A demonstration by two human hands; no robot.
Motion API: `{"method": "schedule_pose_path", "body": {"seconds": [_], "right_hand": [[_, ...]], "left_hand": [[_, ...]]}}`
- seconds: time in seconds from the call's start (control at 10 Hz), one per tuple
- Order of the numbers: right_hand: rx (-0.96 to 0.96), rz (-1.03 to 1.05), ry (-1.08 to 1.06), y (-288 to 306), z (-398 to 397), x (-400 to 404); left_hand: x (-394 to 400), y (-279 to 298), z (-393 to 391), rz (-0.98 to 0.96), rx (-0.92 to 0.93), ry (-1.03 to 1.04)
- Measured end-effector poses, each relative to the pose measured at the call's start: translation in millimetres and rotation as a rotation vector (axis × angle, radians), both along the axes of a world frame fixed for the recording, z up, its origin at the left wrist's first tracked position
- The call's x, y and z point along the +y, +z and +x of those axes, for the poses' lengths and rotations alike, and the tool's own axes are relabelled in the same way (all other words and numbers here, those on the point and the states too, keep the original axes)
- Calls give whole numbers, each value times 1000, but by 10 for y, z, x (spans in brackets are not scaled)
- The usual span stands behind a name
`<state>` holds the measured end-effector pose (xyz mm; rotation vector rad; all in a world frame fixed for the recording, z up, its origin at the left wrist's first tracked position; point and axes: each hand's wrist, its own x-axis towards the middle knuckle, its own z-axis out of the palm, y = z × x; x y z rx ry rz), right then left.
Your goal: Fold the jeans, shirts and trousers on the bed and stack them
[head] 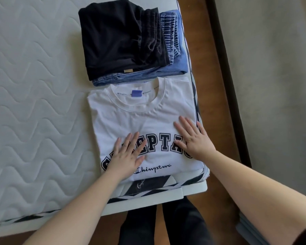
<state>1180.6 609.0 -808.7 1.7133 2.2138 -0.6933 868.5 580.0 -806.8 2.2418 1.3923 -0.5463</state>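
Note:
A folded white T-shirt (pixel 141 117) with black block lettering lies at the near right corner of the bed, collar pointing away from me. My left hand (pixel 126 155) rests flat on its lower left part, fingers straight. My right hand (pixel 193 137) presses flat on its right side, fingers spread. Just beyond the shirt stands a stack: folded black trousers (pixel 113 39) on top of folded blue jeans (pixel 177 66), whose elastic waistband shows at the right.
The quilted grey mattress (pixel 35 103) stretches to the left. The bed's right edge (pixel 193 82) runs beside a wooden floor strip (pixel 217 106) and a pale rug (pixel 276 68). My dark-clad legs (pixel 166 225) stand at the bed's foot.

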Motion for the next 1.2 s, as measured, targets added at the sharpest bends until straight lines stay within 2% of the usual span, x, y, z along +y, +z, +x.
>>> {"method": "schedule_pose_path", "body": {"seconds": [0.1,0.2,0.3,0.4,0.5,0.6,0.7,0.8,0.9,1.0,1.1,1.2], "right_hand": [[59,0,-273,91,-144,-193],[205,-4,-645,211,-211,-519],[260,-31,-843,310,-184,-845],[371,-170,-974,349,-160,-1039],[429,-315,-1057,385,-113,-1019],[529,-367,-1115,396,-67,-985],[635,-332,-1216,441,-57,-1012],[599,-299,-1290,445,-50,-1075],[479,-321,-1364,446,-93,-1138],[302,-305,-1400,475,-127,-1216],[225,-261,-1314,623,-143,-1222],[244,-233,-1186,884,-148,-1137]], "left_hand": [[-49,89,-92,47,-45,38],[-310,232,-199,173,-149,577],[-624,259,-380,188,-183,1181],[-771,250,-559,29,-330,1455],[-803,304,-626,-318,-595,1516],[-771,360,-686,-484,-650,1449],[-757,392,-743,-476,-630,1415],[-814,388,-763,-475,-612,1431],[-904,397,-746,-519,-543,1477],[-951,425,-749,-486,-381,1479],[-988,599,-802,-366,-172,1310],[-988,813,-878,-255,-154,1244]]}}
